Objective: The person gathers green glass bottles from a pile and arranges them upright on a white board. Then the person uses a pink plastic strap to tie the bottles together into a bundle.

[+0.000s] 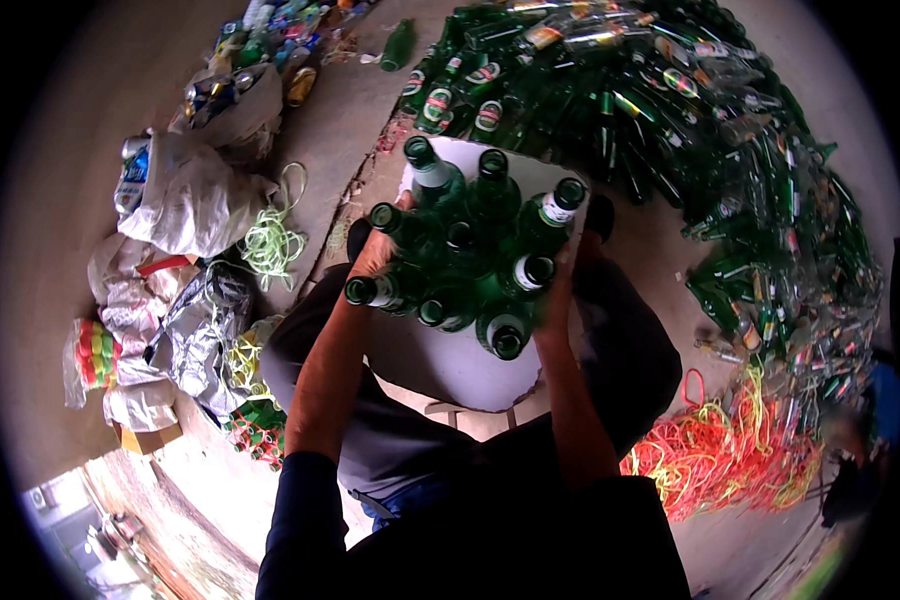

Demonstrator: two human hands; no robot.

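A cluster of several upright green glass bottles (495,215) stands on a white board with ragged edges (440,365) between my bent knees. My left hand (378,252) grips the cluster's left side, its fingers partly hidden behind the bottles. On the opposite side, my right hand (555,290) is closed around the outer bottles, blurred and largely covered by them. The necks point up toward me, some with pale neck labels. Part of a small stool (450,410) shows below the board.
A big heap of green bottles (750,200) curves around the back and right. Red and yellow twine (710,460) lies tangled at lower right. Plastic sacks (195,200), cans (210,95) and pale green cord (270,240) lie left. A blurred figure (880,400), possibly a person, is at the right edge.
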